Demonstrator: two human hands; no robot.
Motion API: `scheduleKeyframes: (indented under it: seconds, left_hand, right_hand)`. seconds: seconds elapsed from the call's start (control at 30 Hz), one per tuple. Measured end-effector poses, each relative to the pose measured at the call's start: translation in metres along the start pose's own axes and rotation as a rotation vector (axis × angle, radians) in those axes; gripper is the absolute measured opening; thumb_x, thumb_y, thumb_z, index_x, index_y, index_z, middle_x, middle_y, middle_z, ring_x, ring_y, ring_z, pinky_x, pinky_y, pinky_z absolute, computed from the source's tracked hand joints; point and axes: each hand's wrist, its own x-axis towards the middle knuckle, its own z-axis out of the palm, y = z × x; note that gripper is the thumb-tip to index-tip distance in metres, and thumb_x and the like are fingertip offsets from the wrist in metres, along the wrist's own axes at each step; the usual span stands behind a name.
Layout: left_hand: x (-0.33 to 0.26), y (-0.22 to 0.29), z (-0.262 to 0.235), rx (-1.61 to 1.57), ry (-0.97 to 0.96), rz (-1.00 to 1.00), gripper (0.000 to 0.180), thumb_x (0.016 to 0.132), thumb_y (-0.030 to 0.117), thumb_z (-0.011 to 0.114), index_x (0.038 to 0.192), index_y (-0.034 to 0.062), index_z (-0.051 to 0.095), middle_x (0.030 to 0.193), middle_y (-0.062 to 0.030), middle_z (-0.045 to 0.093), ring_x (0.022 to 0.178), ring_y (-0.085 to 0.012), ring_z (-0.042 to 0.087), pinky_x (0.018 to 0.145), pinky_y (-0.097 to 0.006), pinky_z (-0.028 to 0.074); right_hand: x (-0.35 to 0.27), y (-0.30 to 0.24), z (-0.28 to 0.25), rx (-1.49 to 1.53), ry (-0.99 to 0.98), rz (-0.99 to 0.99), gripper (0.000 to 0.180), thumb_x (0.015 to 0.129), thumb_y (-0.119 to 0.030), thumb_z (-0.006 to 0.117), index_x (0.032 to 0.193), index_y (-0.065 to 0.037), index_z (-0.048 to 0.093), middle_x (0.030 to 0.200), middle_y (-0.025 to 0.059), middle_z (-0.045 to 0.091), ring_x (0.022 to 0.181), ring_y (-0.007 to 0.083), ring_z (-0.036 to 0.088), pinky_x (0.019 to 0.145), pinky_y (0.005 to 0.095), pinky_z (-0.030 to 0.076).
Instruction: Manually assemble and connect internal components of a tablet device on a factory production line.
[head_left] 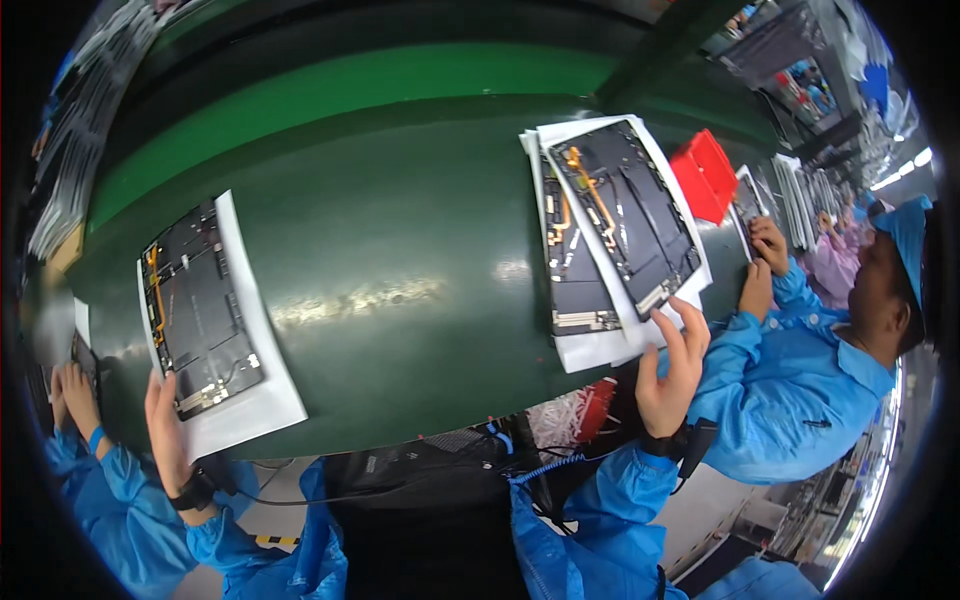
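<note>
The left panel [200, 300] is a flat, dark slab, its inner parts bare, with an orange ribbon down its left side and pale metal pieces near the bottom. It lies flat on a white sheet [265, 390], which shows past its right and bottom edges. Well apart to the right, two similar panels overlap: the upper panel [635, 215], skewed on its own white paper [668, 185], covers much of the lower panel [577, 275]. Both show orange ribbons; another white sheet [590, 355] sticks out beneath.
</note>
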Motion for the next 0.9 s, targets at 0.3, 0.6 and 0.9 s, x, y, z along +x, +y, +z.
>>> scheduleKeyframes:
  seconds: [0.3, 0.6, 0.9]
  left_hand:
    - [-0.042, 0.043, 0.045, 0.764, 0.225, 0.483, 0.054, 0.109, 0.019, 0.058, 0.158, 0.0008, 0.044, 0.160, -0.0160, 0.047, 0.150, -0.0294, 0.041, 0.124, -0.042, 0.028]
    - [-0.063, 0.067, 0.099, 0.389, 0.019, 0.697, 0.040, 0.100, 0.002, 0.054, 0.139, -0.0039, 0.060, 0.150, -0.0182, 0.054, 0.133, -0.0280, 0.058, 0.110, -0.039, 0.047]
    - [-0.079, 0.096, 0.157, 0.419, -0.313, 0.815, 0.039, 0.085, 0.008, 0.072, 0.122, -0.0050, 0.069, 0.131, -0.0231, 0.065, 0.120, -0.0378, 0.065, 0.103, -0.043, 0.051]
  right_hand:
    - [0.001, 0.030, -0.010, -0.056, -0.239, 0.006, 0.048, 0.083, 0.007, 0.068, 0.129, -0.006, 0.071, 0.148, 0.0143, 0.059, 0.140, 0.0397, 0.049, 0.118, 0.0474, 0.038]
    - [0.012, 0.039, 0.001, 0.148, -0.145, 0.000, 0.026, 0.087, 0.007, 0.070, 0.113, 0.001, 0.073, 0.122, 0.0143, 0.073, 0.108, 0.0322, 0.069, 0.095, 0.0391, 0.053]
    - [0.003, 0.034, 0.018, 0.516, 0.254, 0.142, 0.013, 0.099, 0.010, 0.054, 0.105, 0.003, 0.063, 0.117, 0.0158, 0.063, 0.092, 0.0237, 0.067, 0.062, 0.0261, 0.054]
